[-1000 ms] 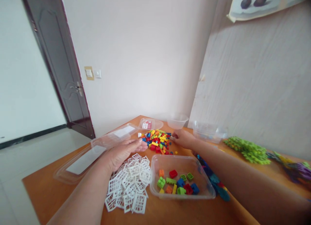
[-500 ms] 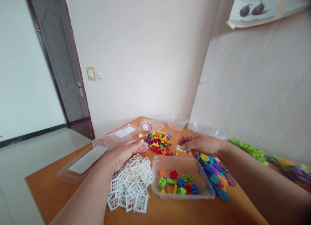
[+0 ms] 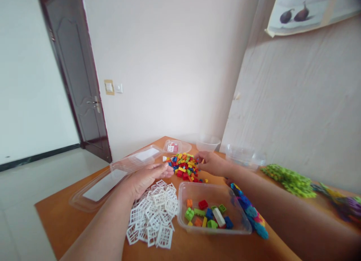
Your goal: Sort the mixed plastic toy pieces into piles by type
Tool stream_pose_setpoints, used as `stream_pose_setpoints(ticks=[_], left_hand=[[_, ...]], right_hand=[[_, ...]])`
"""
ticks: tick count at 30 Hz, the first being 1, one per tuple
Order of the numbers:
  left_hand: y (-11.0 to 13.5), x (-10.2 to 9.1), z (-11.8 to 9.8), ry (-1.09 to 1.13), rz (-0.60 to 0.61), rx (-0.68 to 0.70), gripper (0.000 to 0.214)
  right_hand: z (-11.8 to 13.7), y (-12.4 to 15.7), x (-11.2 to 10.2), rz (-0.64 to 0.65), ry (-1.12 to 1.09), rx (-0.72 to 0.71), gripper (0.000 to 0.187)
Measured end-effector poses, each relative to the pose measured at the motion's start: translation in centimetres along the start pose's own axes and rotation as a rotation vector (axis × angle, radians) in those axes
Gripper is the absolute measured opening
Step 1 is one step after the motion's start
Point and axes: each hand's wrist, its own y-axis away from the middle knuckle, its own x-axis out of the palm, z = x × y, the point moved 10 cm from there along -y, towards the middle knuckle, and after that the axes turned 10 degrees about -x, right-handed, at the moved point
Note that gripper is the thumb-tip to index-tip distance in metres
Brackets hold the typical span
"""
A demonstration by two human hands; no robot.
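Note:
My left hand is held flat with its fingers stretched out and nothing in it, between the pile of white lattice window pieces and the heap of coloured building bricks. At the right side of that heap is my right hand, its fingers curved and apart, with no brick visible in them. Nearer to me stands a clear plastic tub with several loose bricks in it. A long white brick lies on top of the coloured ones there.
Clear lids lie along the table's left side. At the back are a round clear bowl and more clear containers. Colourful flat pieces lie right of the tub, partly behind my right arm. Green pieces are farther right.
My right hand has let go of the white brick, which now lies in the tub, and has moved left to the brick heap. My left hand has stayed in place. The view has shifted slightly.

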Motion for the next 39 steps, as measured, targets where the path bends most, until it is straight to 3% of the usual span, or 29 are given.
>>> stream_pose_setpoints(ticks=[6,15,19,25,32,36,39], left_hand=[[0.0,0.1,0.0,0.006,0.018,0.004,0.05],[-0.3,0.0,0.2,-0.004,0.014,0.019,0.052],[-0.2,0.0,0.2,0.0,0.01,0.016,0.052],[-0.1,0.0,0.0,-0.009,0.011,0.024,0.051],[-0.2,-0.1,0.3,-0.005,-0.003,0.007,0.05],[-0.1,0.0,0.3,0.001,0.0,-0.015,0.053],[0.3,0.2,-0.1,0.004,0.015,-0.019,0.054]], right_hand=[[0.5,-0.7,1.5,0.071,0.216,-0.045,0.039],[0.6,0.3,1.6,0.072,0.203,-0.058,0.009],[-0.9,0.8,2.1,0.076,0.066,-0.005,0.01],[-2.5,1.6,1.1,-0.021,-0.259,0.158,0.014],[2.0,3.9,-0.5,0.088,-0.815,0.197,0.027],[4.1,5.1,-0.7,0.241,-0.881,0.192,0.029],[3.2,4.7,-0.8,0.202,-0.83,0.194,0.029]])
